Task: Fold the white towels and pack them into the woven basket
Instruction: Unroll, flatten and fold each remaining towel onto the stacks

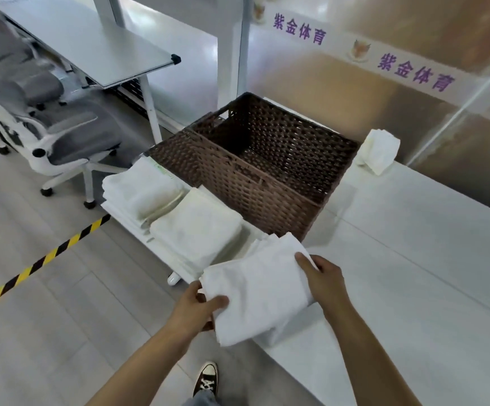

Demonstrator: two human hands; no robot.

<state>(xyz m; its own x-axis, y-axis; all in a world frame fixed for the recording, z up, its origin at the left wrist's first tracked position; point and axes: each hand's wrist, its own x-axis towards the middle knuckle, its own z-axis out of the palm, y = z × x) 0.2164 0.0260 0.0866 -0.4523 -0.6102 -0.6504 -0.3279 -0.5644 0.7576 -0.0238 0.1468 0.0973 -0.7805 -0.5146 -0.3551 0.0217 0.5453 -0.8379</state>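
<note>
A folded white towel (260, 291) sits at the near edge of the white table (413, 259). My left hand (198, 307) grips its left side and my right hand (323, 278) grips its right side. Just beyond it stands the dark brown woven basket (255, 189), whose inside holds no towels. Two folded white towels (195, 230) (139, 186) lie in a row to the basket's left along the table edge. Another white towel (380, 150) sits past the basket's far right corner.
A grey office chair (47, 124) and a grey desk (91, 45) stand to the left on the floor. Black-and-yellow tape (41, 260) crosses the floor. A glass wall with purple lettering (413, 71) runs behind the table. My shoe (207, 379) shows below.
</note>
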